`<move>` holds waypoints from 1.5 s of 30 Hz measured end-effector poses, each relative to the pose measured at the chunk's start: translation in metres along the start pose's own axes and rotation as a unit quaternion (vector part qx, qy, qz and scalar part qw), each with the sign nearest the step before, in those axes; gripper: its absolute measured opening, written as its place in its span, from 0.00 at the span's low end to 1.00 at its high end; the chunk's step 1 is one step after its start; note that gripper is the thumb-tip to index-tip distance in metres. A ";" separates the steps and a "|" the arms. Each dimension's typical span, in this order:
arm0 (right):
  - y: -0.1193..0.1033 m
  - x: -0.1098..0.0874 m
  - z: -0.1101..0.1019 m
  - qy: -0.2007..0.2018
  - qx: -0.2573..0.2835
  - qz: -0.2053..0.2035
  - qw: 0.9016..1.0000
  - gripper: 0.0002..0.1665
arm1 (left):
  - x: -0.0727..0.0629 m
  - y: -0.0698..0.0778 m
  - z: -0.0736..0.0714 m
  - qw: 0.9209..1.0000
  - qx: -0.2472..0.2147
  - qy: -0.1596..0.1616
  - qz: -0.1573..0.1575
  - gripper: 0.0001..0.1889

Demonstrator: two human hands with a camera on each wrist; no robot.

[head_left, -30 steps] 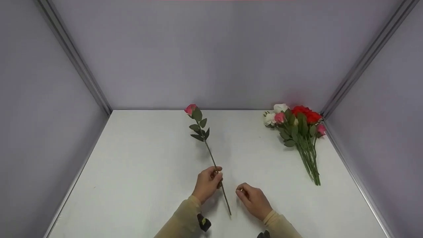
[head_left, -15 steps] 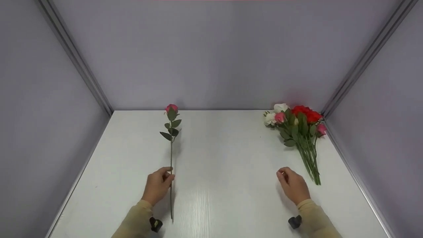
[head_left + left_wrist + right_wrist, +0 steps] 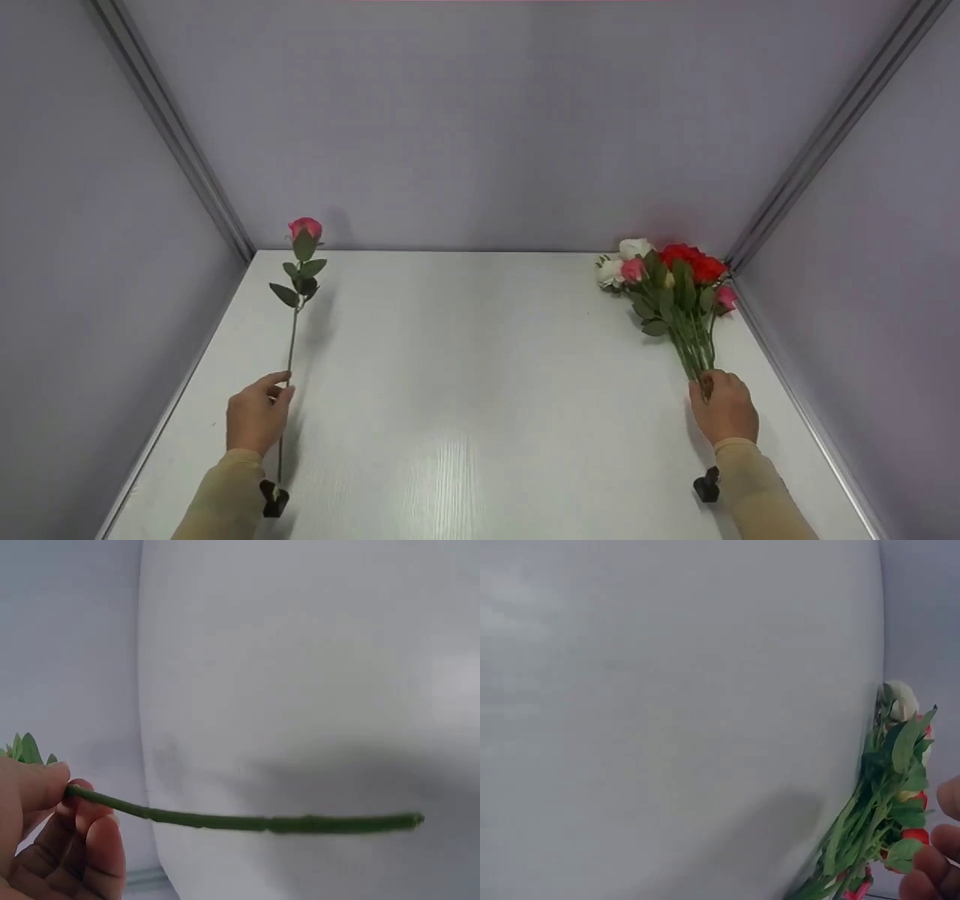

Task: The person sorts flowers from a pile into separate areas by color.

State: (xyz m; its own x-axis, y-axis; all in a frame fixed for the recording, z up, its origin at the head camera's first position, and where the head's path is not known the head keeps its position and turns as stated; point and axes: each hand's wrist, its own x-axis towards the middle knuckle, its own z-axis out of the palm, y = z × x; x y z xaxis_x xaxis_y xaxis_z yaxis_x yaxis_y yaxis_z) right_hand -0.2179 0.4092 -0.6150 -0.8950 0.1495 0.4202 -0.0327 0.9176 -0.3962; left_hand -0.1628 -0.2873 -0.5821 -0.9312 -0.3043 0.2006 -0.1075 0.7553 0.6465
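My left hand (image 3: 257, 412) pinches the stem of a single pink rose (image 3: 305, 229) above the left part of the white table. The rose stands bloom-up, its green leaves below the bloom. In the left wrist view, the lower stem (image 3: 225, 822) extends past the fingertips, clear of the surface. On the right, my right hand (image 3: 726, 409) is over the lower stems of a bunch of roses (image 3: 686, 300), covering their ends in the head view. In the right wrist view, the right fingers (image 3: 931, 864) are loosely bent beside the bunch, with no stem visible between them and the thumb.
The bunch has red, white and pink blooms and lies near the back right corner of the white table (image 3: 480, 337). Grey panels (image 3: 480, 127) enclose the table at the back and both sides. Dark wrist devices (image 3: 706, 486) sit at both cuffs.
My left hand has carried the pink rose from the middle to the left. My right hand has moved from the middle to the right, reaching the stems of the bunch.
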 end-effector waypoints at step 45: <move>0.020 -0.010 0.002 -0.143 0.029 0.160 0.976 0.24 | 0.029 -0.078 -0.005 0.977 0.132 -0.035 -0.166 0.12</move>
State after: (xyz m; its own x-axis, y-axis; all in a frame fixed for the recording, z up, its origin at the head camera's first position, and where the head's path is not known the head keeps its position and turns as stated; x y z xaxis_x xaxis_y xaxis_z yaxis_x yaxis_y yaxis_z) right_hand -0.2105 0.4249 -0.6288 -0.9509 0.3084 0.0249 0.2514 0.8171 -0.5188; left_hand -0.1793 -0.3576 -0.6228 -0.8508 -0.5236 -0.0444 -0.4841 0.7483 0.4535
